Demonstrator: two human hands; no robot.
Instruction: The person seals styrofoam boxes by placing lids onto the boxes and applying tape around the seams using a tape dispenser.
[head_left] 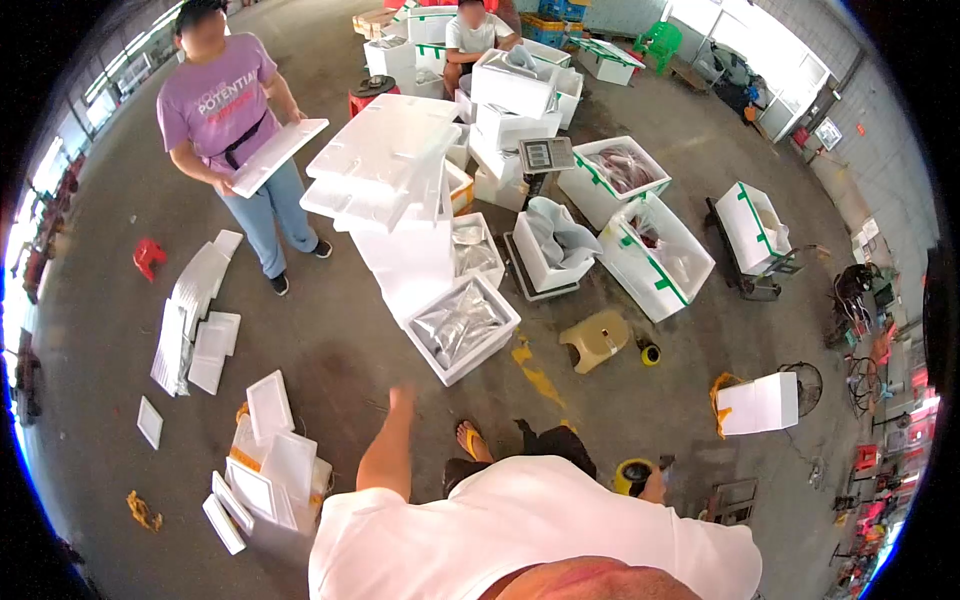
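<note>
My left hand (401, 398) is out in front of me over the floor, smeared by motion, so its fingers cannot be made out. It appears empty. Closest to it stands an open white foam box (462, 330) lined with silvery plastic. At my right side, my right hand (655, 487) is closed around what looks like a tape dispenser (632, 476) with a yellow and black roll. My body partly hides that hand.
Foam lids (385, 140) top a tall stack of boxes. A person (225, 110) carries a foam board (280, 155); another sits at the back. Nearby are a scale (546, 154), a tan stool (596, 340), green-taped boxes (655, 255) and loose lids (270, 405).
</note>
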